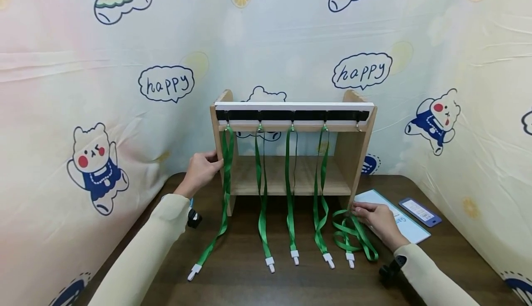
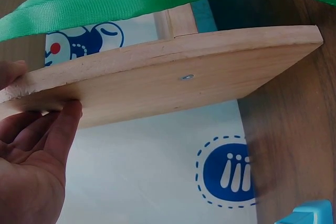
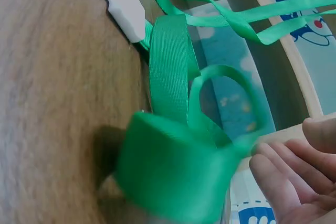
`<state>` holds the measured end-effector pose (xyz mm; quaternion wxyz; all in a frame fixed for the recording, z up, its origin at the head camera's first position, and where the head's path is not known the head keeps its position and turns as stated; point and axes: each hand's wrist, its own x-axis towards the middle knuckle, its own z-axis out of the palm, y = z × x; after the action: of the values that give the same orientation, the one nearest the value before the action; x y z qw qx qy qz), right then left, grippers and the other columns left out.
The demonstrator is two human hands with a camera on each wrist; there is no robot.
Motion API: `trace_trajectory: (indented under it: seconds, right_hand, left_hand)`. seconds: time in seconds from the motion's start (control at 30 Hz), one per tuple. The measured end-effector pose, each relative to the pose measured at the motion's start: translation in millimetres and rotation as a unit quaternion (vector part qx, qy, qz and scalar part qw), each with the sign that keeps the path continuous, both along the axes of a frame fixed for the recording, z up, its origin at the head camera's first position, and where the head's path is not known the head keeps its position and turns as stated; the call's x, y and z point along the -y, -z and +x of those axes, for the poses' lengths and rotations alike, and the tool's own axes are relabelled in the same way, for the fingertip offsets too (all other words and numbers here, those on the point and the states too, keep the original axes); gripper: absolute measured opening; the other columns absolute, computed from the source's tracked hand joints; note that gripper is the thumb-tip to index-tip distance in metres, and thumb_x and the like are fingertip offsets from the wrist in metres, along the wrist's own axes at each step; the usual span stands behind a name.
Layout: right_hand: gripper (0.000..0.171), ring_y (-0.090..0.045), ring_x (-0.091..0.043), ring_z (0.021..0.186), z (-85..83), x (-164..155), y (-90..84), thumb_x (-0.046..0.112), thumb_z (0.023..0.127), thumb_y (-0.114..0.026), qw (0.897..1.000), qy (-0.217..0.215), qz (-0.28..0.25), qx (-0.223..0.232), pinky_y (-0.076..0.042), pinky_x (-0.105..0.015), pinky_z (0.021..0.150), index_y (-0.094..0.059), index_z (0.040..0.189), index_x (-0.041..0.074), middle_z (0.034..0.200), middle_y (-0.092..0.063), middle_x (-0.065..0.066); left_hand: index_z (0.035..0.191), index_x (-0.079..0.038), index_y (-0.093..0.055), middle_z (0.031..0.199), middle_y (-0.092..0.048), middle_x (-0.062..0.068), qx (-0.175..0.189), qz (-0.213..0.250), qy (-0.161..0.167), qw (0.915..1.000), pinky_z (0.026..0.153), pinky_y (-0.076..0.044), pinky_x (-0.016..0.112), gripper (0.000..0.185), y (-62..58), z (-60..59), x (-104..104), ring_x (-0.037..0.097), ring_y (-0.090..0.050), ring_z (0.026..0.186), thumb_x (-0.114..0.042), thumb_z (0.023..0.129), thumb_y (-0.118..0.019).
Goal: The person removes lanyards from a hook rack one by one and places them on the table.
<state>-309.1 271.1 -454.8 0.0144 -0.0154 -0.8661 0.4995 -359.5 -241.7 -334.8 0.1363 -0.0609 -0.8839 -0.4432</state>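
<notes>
Ribbed green lanyard point(image 3: 169, 72), flat, loosely looped, touching right hand point(image 1: 380, 220).

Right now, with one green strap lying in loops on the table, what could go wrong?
The loose lanyard by the right hand lies in loops, so it might tangle if lifted. The bare hook at the right end of the wooden rack looks small and could be missed. The left hand grips the rack's side; a pull there might swing the hanging lanyards.
</notes>
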Motion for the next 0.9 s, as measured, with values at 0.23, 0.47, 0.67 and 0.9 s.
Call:
trace_trajectory:
  seconds: [0.23, 0.47, 0.67, 0.9]
  right_hand:
    - [0.044, -0.074, -0.025, 0.111, 1.0, -1.9, -4.9, 0.025, 0.101, -0.063, 0.998, 0.023, -0.060, -0.005, -0.059, -0.034, 0.093, -0.061, 0.137, 0.000, 0.128, -0.071, -0.018]
    - [0.045, -0.074, -0.025, 0.111, 2.3, -4.2, -14.2, 0.027, 0.101, -0.064, 0.996, 0.038, -0.066, -0.038, -0.059, -0.030, 0.091, -0.062, 0.136, 0.000, 0.127, -0.071, -0.018]
    - [0.045, -0.075, -0.008, 0.100, 3.1, -10.5, -24.4, 0.024, 0.101, -0.064, 0.995, 0.036, -0.067, -0.069, -0.060, -0.030, 0.090, -0.060, 0.139, 0.001, 0.134, -0.066, -0.023]
    - [0.045, -0.072, 0.005, 0.088, 2.2, -15.1, -40.1, 0.025, 0.099, -0.066, 0.989, 0.036, -0.093, -0.109, -0.060, -0.018, 0.079, -0.061, 0.135, -0.002, 0.113, -0.077, -0.002]
  left_hand:
    - [0.138, -0.014, -0.064, 0.124, -0.073, 0.013, 0.002, 0.005, -0.003, 1.0000, 0.092, -0.059, 0.044, 0.048, -1.0, 0.6, -0.9, 0.027, -0.068, 0.113, -0.039, 0.097, -0.067]
    - [0.137, -0.015, -0.065, 0.123, -0.073, 0.012, 0.004, 0.000, -0.003, 1.0000, 0.090, -0.059, 0.041, 0.048, 1.7, -0.5, -0.3, 0.026, -0.068, 0.112, -0.042, 0.096, -0.067]
    - [0.139, -0.014, -0.063, 0.124, -0.072, 0.012, 0.008, 0.005, 0.002, 1.0000, 0.093, -0.059, 0.045, 0.050, 0.3, 0.7, -0.2, 0.027, -0.067, 0.114, -0.041, 0.097, -0.067]
    - [0.143, -0.012, -0.058, 0.129, -0.070, 0.015, 0.010, 0.002, 0.004, 0.9999, 0.094, -0.059, 0.046, 0.053, -2.2, 1.9, -0.8, 0.029, -0.067, 0.117, -0.039, 0.098, -0.065]
